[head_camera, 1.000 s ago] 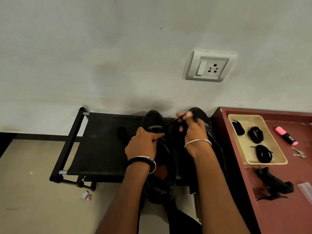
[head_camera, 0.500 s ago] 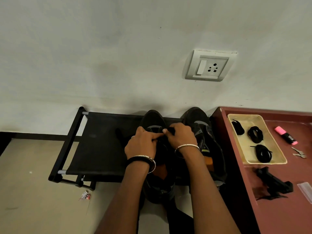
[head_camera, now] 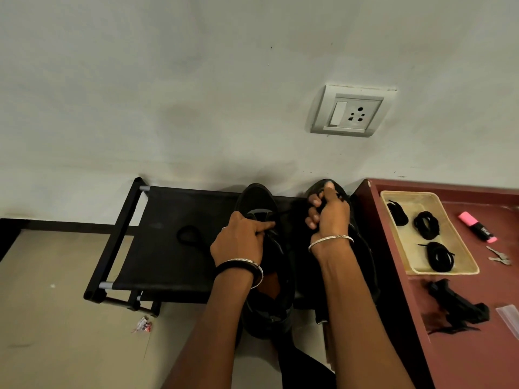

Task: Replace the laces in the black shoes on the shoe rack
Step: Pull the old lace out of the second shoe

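Found two black shoes side by side at the right end of the shoe rack point(head_camera: 157, 248), toes toward the wall, heels past the rack's front edge. Logged the left shoe point(head_camera: 257, 197) under the left hand point(head_camera: 238, 242): hand clamped over the lacing area, forefinger laid straight across toward the right, other fingers curled down on the upper. Logged the right hand point(head_camera: 328, 217) raised over the toe of the right shoe point(head_camera: 361, 254), fingers curled and pinching a black lace point(head_camera: 283, 212). Traced that lace running taut from the left shoe's front eyelets up to the pinch. Kept hands apart, one per shoe. Could not tell how many eyelets were threaded.

Spotted a loose black lace loop point(head_camera: 191, 237) lying mid-rack, just left of the left hand.

Noted the reddish bench point(head_camera: 477, 360) hard against the rack's right end. Counted three coiled lace bundles point(head_camera: 426, 224) in a cream tray point(head_camera: 446, 272) near the bench's back-left corner. Marked a pink highlighter point(head_camera: 477, 227) and keys point(head_camera: 500, 256) right of the tray, and a black object point(head_camera: 460, 307), unidentified, in front of it.
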